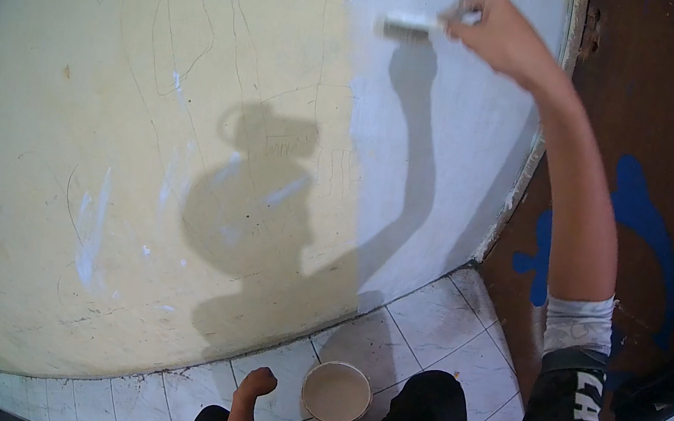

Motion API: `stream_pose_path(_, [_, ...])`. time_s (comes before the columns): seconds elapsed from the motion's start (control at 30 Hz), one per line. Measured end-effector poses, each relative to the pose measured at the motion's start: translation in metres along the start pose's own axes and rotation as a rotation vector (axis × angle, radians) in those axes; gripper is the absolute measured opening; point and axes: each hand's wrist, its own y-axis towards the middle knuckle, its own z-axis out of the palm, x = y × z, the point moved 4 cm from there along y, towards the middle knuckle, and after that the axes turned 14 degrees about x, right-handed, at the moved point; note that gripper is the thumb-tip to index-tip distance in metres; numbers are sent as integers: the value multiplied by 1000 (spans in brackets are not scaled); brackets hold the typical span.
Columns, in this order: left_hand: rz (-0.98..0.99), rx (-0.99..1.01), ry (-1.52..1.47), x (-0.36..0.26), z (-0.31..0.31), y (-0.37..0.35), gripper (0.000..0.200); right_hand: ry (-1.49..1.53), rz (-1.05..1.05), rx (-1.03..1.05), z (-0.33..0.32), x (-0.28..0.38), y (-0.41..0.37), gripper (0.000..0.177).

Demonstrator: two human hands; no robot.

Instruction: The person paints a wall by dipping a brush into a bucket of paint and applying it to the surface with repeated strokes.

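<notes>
My right hand (490, 34) is raised high with its fingers wrapped round the handle of a paintbrush (405, 29). The brush lies sideways, its dark bristles close over the pale, freshly coated strip of wall (464, 134). Low in the view, my left hand (256, 381) is closed in a fist above my bent knee, with nothing showing in it. Beside that hand, on the tiles, stands a round paint bucket (305, 389) with pale paint inside.
The yellowish wall (148, 181) on the left bears pencil scribbles and light paint dabs. White tiles (424, 326) cover the floor. A brown door (658, 129) with blue shapes borders the painted strip at right. My dark-clad knee (427, 419) is just right of the bucket.
</notes>
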Motion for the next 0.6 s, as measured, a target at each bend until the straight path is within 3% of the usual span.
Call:
stream_pose_path(0.03, [3,2,-7,-2,-1,-2,40,4,5,-103,-12,11,4,36])
stream_pose_path(0.17, [-23,12,26,-1,-1,0,40,79,114,-49,-64,57,-5,28])
stream_pose_path(0.23, [32,1,66,4,2,8,40,124,104,-204,-72,68,-9,27])
stream_pose_path(0.27, [30,-3,62,8,4,12,40,27,-37,-394,-71,62,7,27])
stream_pose_path(0.37, [-6,-8,10,20,9,14,40,145,-23,-444,-43,69,4,25])
stream_pose_path(0.4, [1,-1,-2,26,12,20,40,156,-60,-247,-26,62,16,26])
stream_pose_path(0.47, [12,4,-18,27,11,22,41,-39,-274,-388,30,50,12,37])
stream_pose_path(0.53, [-12,-31,-10,16,4,9,41,124,-158,-251,59,51,-21,23])
stream_pose_path(0.6, [-11,-6,-17,6,-1,4,41,217,-62,-94,86,47,-50,21])
